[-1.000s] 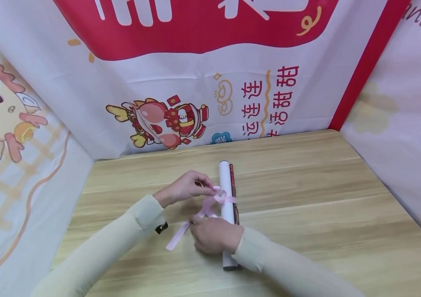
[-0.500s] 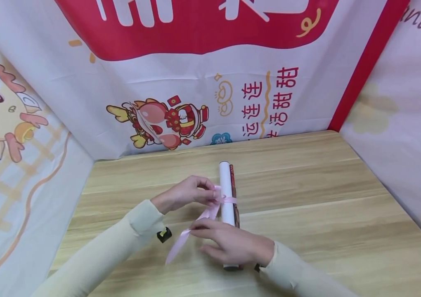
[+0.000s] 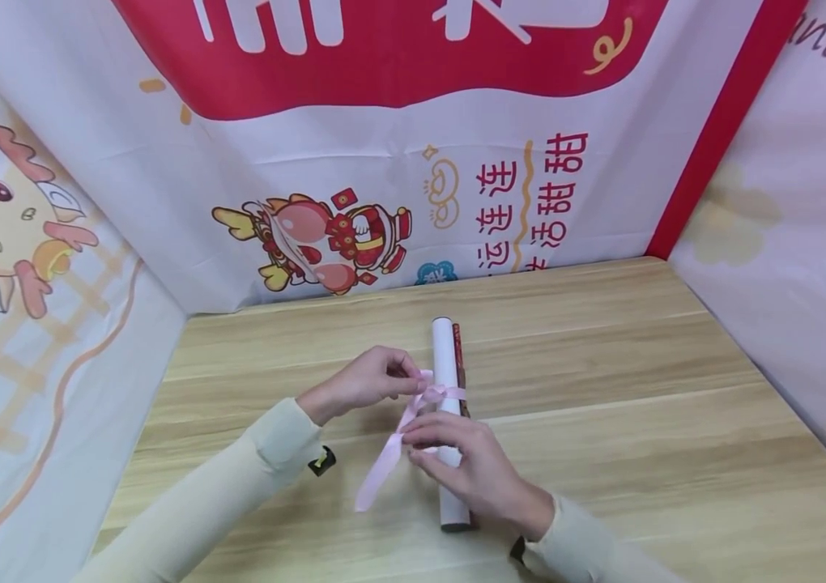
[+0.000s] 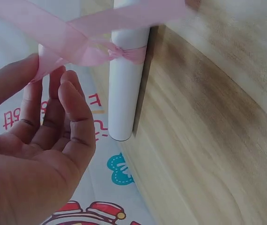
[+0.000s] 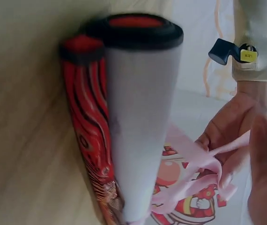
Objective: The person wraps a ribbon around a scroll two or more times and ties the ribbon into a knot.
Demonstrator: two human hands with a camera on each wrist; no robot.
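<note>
A white tube (image 3: 444, 344) lies lengthwise on the wooden table with a slim red-and-black patterned rod (image 5: 87, 103) along its right side. Pink ribbon (image 3: 382, 478) circles both and is knotted on the tube's left. My left hand (image 3: 365, 382) pinches a fold of it between thumb and fingertip beside the knot (image 4: 120, 53). In the left wrist view, that hand's other fingers curl loosely. My right hand (image 3: 482, 470) reaches across the tube, pinching a ribbon tail whose end hangs toward the lower left. The tube's near end has a black rim around red (image 5: 136, 21).
The wooden table (image 3: 639, 405) extends to both sides of the tube. Printed white-and-red cloth (image 3: 384, 129) stands behind it, with more cloth panels at left (image 3: 27, 340) and right (image 3: 785, 267). A dark wrist device (image 5: 222, 50) sits at my left cuff.
My right hand has shifted right and up, its fingers now over the tube, drawing the ribbon tail along. The loop visible by the knot earlier has narrowed. My left hand stays near the knot.
</note>
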